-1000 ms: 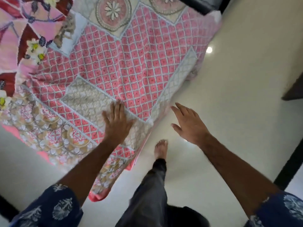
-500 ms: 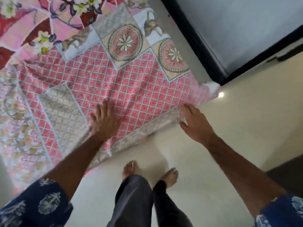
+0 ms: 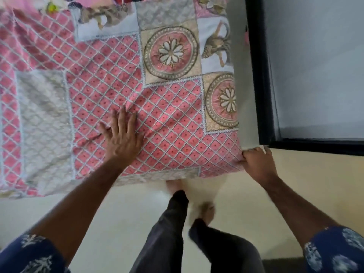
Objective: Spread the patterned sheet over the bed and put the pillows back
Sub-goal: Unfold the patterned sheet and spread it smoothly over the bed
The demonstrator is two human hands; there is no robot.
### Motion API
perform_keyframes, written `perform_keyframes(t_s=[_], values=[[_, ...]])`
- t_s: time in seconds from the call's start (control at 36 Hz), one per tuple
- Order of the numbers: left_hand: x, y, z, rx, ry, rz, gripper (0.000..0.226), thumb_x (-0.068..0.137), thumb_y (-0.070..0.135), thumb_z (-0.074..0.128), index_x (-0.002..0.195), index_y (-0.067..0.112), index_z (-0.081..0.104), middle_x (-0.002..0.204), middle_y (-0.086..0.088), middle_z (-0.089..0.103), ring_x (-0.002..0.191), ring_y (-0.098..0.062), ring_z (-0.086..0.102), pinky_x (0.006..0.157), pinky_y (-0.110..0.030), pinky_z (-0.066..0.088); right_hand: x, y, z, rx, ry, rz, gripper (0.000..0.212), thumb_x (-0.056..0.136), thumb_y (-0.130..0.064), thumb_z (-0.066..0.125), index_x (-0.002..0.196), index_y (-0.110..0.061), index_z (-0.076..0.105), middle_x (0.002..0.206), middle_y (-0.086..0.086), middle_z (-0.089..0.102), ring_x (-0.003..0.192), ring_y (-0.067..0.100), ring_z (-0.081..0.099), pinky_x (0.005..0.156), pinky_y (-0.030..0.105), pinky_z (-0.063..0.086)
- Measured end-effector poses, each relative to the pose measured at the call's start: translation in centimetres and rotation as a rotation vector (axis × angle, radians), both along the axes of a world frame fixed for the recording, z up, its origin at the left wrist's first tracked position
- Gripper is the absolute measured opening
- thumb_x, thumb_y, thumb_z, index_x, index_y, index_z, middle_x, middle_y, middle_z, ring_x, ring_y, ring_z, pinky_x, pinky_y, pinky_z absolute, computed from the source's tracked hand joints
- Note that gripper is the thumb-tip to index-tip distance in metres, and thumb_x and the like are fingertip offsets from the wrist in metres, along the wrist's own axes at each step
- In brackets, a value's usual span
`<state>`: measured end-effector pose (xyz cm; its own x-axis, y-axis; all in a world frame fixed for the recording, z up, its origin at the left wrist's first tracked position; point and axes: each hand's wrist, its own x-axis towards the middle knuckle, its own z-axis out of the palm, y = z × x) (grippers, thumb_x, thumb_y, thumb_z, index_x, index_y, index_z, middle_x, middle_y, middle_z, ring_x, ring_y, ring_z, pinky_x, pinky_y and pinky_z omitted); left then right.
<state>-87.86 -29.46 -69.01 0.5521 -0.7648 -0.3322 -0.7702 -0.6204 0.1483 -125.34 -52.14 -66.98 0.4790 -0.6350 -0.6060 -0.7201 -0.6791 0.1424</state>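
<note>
The patterned sheet (image 3: 110,79), pink lattice with beige flower medallions and grey panels, lies over the bed and fills the upper left of the head view. My left hand (image 3: 123,138) rests flat on it with fingers spread, near the bed's front edge. My right hand (image 3: 257,164) is closed on the sheet's front right corner, at the corner of the mattress. The sheet's front border hangs a little over the edge. No pillows are in view.
A dark-framed grey panel (image 3: 262,79) stands close along the bed's right side, with a narrow grey strip between it and the sheet. My legs and bare feet (image 3: 206,211) are on the pale floor (image 3: 246,203) just in front of the bed.
The view has swung right along the bed edge. My right hand went from open near the edge to gripping the sheet's corner. My left hand slid along the sheet, staying flat.
</note>
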Motion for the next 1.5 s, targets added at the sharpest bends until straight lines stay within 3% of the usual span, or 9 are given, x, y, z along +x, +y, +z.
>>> perform_keyframes(t_s=[0.11,0.39,0.61,0.72,0.92,1.08,1.25,1.39,1.5], values=[[-0.1,-0.2,0.7,0.034,0.01,-0.013,0.069,0.103,0.057,0.02,0.161,0.022,0.011,0.17,-0.011,0.001,0.156,-0.036,-0.005,0.117,-0.069,-0.008,-0.6,-0.6,1.3,0.017,-0.005,0.211,0.028,0.054,-0.008,0.088,0.067,-0.017,0.065,0.061,0.003,0.065,0.057,0.027,0.066,0.058,0.033,0.05],[-1.6,-1.8,2.4,0.118,0.033,0.026,0.077,0.101,0.068,0.011,0.162,0.024,-0.004,0.169,-0.008,-0.018,0.155,-0.036,-0.013,0.118,-0.071,-0.002,-4.2,-1.2,1.9,0.167,-0.014,0.3,0.04,0.039,-0.011,0.094,0.057,-0.023,0.061,0.053,-0.002,0.059,0.048,0.021,0.061,0.046,0.03,0.045],[-4.3,-3.3,4.0,0.184,0.078,0.092,0.081,0.098,0.07,0.006,0.162,0.022,-0.005,0.169,-0.004,-0.018,0.154,-0.033,-0.017,0.12,-0.07,0.001,-4.0,-1.7,4.5,0.332,0.136,0.299,0.011,0.071,-0.018,0.074,0.078,-0.025,0.068,0.078,-0.001,0.072,0.077,0.018,0.071,0.071,0.033,0.046],[-5.8,-4.3,4.4,0.193,0.134,0.164,0.086,0.093,0.074,-0.004,0.161,0.022,-0.011,0.168,-0.007,-0.019,0.154,-0.034,-0.018,0.122,-0.067,0.005,-3.2,-2.0,5.1,0.365,0.234,0.353,0.025,0.055,-0.031,0.086,0.073,-0.024,0.069,0.072,0.001,0.072,0.071,0.015,0.072,0.067,0.033,0.051],[-6.3,-7.0,3.4,0.117,0.097,0.169,0.081,0.098,0.064,0.018,0.162,0.019,-0.002,0.169,-0.008,-0.014,0.155,-0.034,-0.016,0.121,-0.068,0.001,1.1,-7.7,3.2,0.391,0.217,0.577,0.019,0.081,-0.024,0.07,0.1,-0.028,0.072,0.101,0.0,0.072,0.097,0.024,0.068,0.079,0.039,0.046],[-4.5,-10.5,2.6,0.02,0.064,0.175,0.078,0.101,0.058,0.033,0.161,0.021,0.002,0.169,-0.008,-0.011,0.154,-0.038,-0.013,0.119,-0.071,0.002,11.6,-19.0,3.0,0.311,-0.162,0.036,0.038,0.095,-0.014,0.059,0.133,-0.015,0.055,0.132,0.01,0.058,0.116,0.029,0.061,0.09,0.029,0.045],[-3.1,-13.4,2.4,0.007,0.07,0.231,0.075,0.099,0.059,0.021,0.162,0.02,0.007,0.17,-0.009,-0.002,0.156,-0.038,-0.005,0.118,-0.07,0.003,25.7,-27.5,5.2,0.059,-0.679,0.048,0.044,0.088,-0.004,0.068,0.129,0.002,0.055,0.125,0.022,0.055,0.118,0.038,0.053,0.102,0.035,0.033],[-3.0,-15.8,2.6,0.078,0.084,0.35,0.078,0.097,0.064,0.019,0.161,0.021,0.008,0.17,-0.007,0.0,0.156,-0.037,-0.004,0.118,-0.072,0.008,35.2,-32.3,4.2,0.122,-0.595,0.243,0.062,0.091,-0.039,0.066,0.143,-0.013,0.045,0.141,0.012,0.046,0.131,0.034,0.042,0.106,0.051,0.04],[-3.0,-18.7,3.3,0.111,0.107,0.499,0.077,0.099,0.065,0.025,0.159,0.022,0.002,0.171,-0.006,0.001,0.156,-0.038,-0.005,0.118,-0.073,0.009,38.3,-34.9,4.3,0.177,-0.564,0.323,0.047,0.086,-0.049,0.071,0.118,-0.016,0.059,0.126,0.01,0.057,0.123,0.033,0.045,0.094,0.042,0.037]])
